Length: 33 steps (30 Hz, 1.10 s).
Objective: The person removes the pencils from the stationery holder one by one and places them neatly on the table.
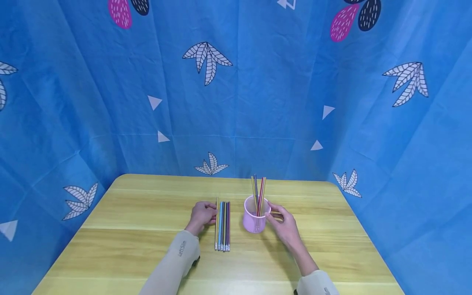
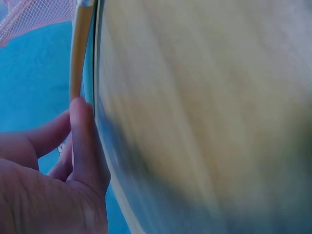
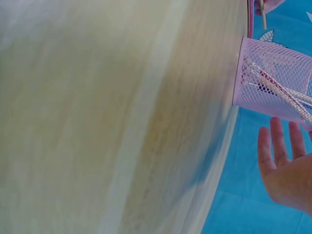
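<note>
My left hand [image 1: 204, 213] pinches a yellow pencil [image 1: 216, 235] by its side, at the left edge of a row of pencils [image 1: 224, 227]. The row's blue, dark and purple pencils lie side by side with their silver ends toward me. In the left wrist view, thumb and fingers meet around the yellow pencil [image 2: 80, 53]. To the right stands a pink mesh pencil cup [image 1: 252, 224] with several pencils [image 1: 261, 194] leaning in it. My right hand [image 1: 287, 229] touches the cup's right rim with thumb and index finger; its other fingers [image 3: 279, 141] extend loosely beside the mesh.
The pencils and cup stand on a light wooden table [image 1: 147, 246] with rounded far corners. A blue patterned cloth [image 1: 258, 102] hangs behind the table and along both sides. Long light sleeves [image 1: 169, 266] cover both forearms.
</note>
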{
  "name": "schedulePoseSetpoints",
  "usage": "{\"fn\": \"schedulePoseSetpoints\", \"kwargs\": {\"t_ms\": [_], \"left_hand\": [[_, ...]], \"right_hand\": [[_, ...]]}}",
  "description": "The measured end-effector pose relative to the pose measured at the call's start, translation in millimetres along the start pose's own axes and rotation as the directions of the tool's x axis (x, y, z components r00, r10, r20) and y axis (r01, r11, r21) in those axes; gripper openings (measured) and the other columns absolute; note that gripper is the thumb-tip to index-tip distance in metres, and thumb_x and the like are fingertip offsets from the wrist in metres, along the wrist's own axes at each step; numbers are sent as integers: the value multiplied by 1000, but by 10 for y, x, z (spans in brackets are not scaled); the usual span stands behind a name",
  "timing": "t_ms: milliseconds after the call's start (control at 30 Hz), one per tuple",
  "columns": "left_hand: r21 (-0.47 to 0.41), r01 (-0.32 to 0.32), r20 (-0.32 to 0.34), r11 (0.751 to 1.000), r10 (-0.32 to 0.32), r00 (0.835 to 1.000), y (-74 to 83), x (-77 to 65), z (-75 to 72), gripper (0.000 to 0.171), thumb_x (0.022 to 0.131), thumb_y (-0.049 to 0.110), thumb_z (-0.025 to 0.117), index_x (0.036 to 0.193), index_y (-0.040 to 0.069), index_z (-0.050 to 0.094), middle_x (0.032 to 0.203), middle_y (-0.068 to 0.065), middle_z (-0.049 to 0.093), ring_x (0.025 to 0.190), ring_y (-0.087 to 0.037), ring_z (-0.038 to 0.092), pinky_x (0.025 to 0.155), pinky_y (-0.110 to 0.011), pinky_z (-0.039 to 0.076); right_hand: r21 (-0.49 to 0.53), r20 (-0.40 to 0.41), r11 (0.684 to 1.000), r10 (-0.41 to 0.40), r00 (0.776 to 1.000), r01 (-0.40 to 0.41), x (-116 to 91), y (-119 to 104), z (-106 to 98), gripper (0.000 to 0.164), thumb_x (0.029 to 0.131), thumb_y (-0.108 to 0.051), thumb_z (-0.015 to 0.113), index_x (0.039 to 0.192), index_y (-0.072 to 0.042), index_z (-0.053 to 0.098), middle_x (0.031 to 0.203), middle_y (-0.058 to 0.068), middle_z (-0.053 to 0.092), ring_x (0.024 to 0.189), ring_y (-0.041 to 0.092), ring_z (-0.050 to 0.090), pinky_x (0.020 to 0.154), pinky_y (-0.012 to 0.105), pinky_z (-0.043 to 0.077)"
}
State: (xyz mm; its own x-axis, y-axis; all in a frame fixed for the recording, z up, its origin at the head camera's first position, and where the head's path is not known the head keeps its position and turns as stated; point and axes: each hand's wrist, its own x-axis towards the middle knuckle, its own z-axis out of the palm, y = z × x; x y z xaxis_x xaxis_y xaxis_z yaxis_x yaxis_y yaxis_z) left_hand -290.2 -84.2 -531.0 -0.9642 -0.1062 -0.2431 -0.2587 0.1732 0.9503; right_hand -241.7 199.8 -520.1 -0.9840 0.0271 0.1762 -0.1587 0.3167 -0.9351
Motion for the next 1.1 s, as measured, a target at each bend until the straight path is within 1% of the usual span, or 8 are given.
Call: {"fn": "schedulePoseSetpoints", "kwargs": {"t_ms": [33, 100, 200, 267, 400, 633, 867, 1100], "left_hand": [[5, -3, 1, 1000, 3, 1000, 0, 4, 0, 24, 94, -3, 67, 118, -7, 67, 96, -20, 71, 72, -19, 67, 65, -27, 65], [14, -11, 3, 1000, 11, 1000, -1, 9, 1, 24, 94, -3, 67, 117, -7, 67, 95, -20, 71, 71, -19, 67, 65, -27, 65], [25, -6, 3, 1000, 6, 1000, -11, 28, 9, 22, 94, -3, 68, 115, -7, 67, 93, -19, 71, 72, -19, 67, 64, -27, 65], [35, -4, 4, 999, 4, 1000, -16, 38, 18, 21, 93, -3, 68, 114, -7, 68, 92, -18, 71, 72, -19, 67, 63, -27, 65], [59, 6, -4, 998, -6, 1000, -22, 53, 34, 19, 93, -3, 68, 111, -6, 68, 90, -18, 71, 71, -20, 67, 61, -26, 64], [81, 11, -4, 997, -11, 1000, 6, 31, 42, 23, 93, -3, 69, 115, -6, 68, 94, -19, 72, 72, -20, 68, 61, -25, 63], [96, 28, -47, 995, -23, 999, 22, 32, 42, 27, 90, -4, 69, 117, -4, 69, 94, -18, 72, 68, -17, 68, 59, -26, 63], [116, 16, -48, 993, -10, 999, 11, 55, 85, 26, 90, -4, 69, 116, -2, 70, 95, -15, 72, 65, -14, 64, 57, -23, 61]], "right_hand": [[3, 4, 1000, 2, 1000, -2, -21, -58, -9, 43, 98, -11, 71, 138, 0, 61, 135, 24, 64, 119, 38, 65, 104, 42, 59], [6, 7, 1000, 4, 1000, -4, -16, -53, -12, 43, 98, -11, 71, 138, 0, 61, 136, 24, 64, 119, 38, 65, 105, 42, 59], [13, 8, 1000, 22, 1000, -22, -10, -34, -14, 44, 97, -12, 72, 139, -3, 61, 136, 21, 64, 120, 37, 65, 106, 41, 58], [12, 2, 1000, 23, 1000, -23, 23, 68, -5, 44, 97, -15, 73, 139, -6, 62, 136, 18, 65, 120, 34, 66, 105, 39, 58], [7, 0, 1000, 18, 1000, -18, 19, 69, -9, 45, 97, -15, 73, 139, -6, 62, 135, 19, 65, 119, 34, 66, 105, 37, 58], [3, -4, 1000, 16, 1000, -15, 13, 72, -15, 44, 97, -13, 73, 138, -5, 63, 134, 19, 66, 119, 35, 66, 103, 37, 59], [22, 10, 1000, 22, 1000, -22, 25, 68, 12, 44, 97, -14, 73, 139, -6, 62, 137, 18, 65, 120, 34, 65, 105, 38, 58], [25, 2, 1000, 10, 1000, -10, 7, 68, -1, 44, 97, -15, 72, 139, -5, 62, 136, 19, 65, 120, 34, 66, 105, 38, 59]]}}
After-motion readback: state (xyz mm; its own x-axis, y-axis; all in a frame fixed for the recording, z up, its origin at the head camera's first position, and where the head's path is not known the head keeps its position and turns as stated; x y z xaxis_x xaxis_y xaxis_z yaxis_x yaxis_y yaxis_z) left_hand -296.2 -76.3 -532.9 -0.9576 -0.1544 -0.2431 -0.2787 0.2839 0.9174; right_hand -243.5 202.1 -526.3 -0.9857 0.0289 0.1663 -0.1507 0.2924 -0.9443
